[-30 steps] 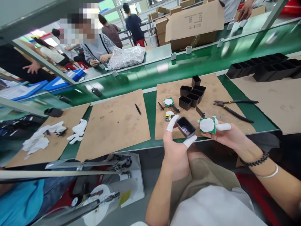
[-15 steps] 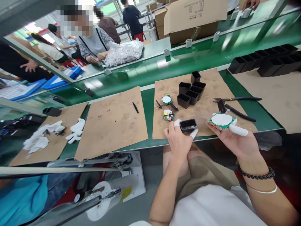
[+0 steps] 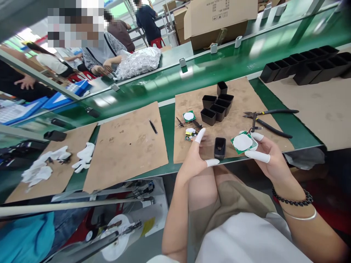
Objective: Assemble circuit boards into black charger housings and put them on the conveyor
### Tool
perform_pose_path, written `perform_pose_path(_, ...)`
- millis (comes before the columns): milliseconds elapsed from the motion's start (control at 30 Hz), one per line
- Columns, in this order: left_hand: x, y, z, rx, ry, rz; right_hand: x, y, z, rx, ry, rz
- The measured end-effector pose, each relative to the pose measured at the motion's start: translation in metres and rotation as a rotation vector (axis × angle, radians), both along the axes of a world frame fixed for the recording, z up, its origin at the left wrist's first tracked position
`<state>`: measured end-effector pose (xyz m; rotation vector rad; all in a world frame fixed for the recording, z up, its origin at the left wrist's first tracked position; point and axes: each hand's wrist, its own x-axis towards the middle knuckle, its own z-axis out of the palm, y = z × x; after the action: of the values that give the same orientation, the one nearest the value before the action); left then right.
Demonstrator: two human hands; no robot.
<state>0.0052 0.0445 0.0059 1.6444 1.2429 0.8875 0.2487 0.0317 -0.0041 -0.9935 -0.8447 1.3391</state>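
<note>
My right hand (image 3: 270, 155) grips a green circuit board (image 3: 242, 142) with a round white pad on top, thumb and fingers at its right edge. White finger cots cover some fingertips. My left hand (image 3: 193, 155) is spread open, holding nothing, just left of a small black plastic box (image 3: 219, 149). That box stands at the mat's front edge, its open top facing me. Beyond my left fingers lie a second green board with a white pad (image 3: 189, 116) and a board with yellow and white parts (image 3: 191, 134). Dark wire leads lie beside them.
Several black boxes (image 3: 218, 109) are grouped at the back of the cardboard mat (image 3: 186, 153). Cutting pliers (image 3: 270, 122) lie open at right. More black boxes (image 3: 312, 67) stand far right. Leftward are a black pen-like tool (image 3: 153, 126) and white gloves (image 3: 83, 157). People sit across the green conveyor.
My left hand has let go of the black box, moved left and opened; the box has turned to point toward me. The board in my right hand has moved left, nearer the box.
</note>
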Motion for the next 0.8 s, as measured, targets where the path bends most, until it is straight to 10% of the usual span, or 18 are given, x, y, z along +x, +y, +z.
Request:
perform_pose_path(167, 0.013, 0.019, -0.007, -0.037, -0.204, -0.131, -0.006, 0.003, 0.001, 0.21, -0.088, 0.015)
perform_pose_path(500, 0.02, -0.024, 0.037, 0.361, -0.302, 0.041, -0.028, -0.016, 0.054, 0.82, -0.449, -0.068)
perform_pose_path(800, 0.014, -0.025, 0.041, 0.383, -0.339, -0.019, -0.022, -0.025, 0.069, 0.751, -0.563, -0.012)
